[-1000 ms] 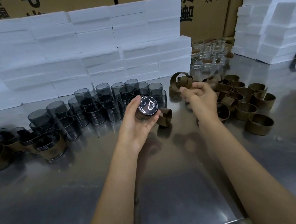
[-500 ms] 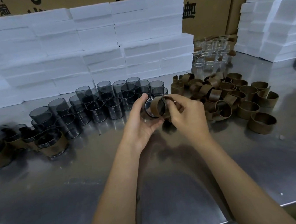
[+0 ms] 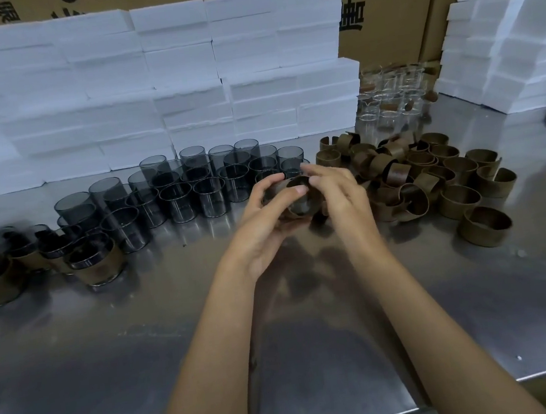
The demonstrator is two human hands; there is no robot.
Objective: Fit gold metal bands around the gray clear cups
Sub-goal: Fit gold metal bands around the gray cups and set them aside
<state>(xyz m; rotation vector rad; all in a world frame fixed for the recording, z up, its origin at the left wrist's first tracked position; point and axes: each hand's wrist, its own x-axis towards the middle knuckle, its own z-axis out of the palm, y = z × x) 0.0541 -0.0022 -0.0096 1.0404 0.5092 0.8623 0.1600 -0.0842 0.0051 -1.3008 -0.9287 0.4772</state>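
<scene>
Roughly twenty bare gray cups (image 3: 176, 200) are standing on the tabletop (image 3: 312, 337), four banded cups (image 3: 97, 262) at left. Left hand (image 3: 263, 221) and right hand (image 3: 338, 196) are both gripping one held cup (image 3: 300, 204), with its gold band (image 3: 278, 189), above the tabletop, fingers curled closed around it.

I see a brushed steel table (image 3: 314, 354), smooth and dully reflective, mirroring my forearms in smeared patches. The gray cups (image 3: 176, 196) look like smoky see-through plastic with a glossy skin, while the loose bands (image 3: 459, 200) are thin sheet metal in a dull, brownish gold with little shine. Behind them I make out matt white foam blocks (image 3: 184, 81), grainy at the edges, and plain brown cardboard boxes (image 3: 389, 9) printed in black.
</scene>
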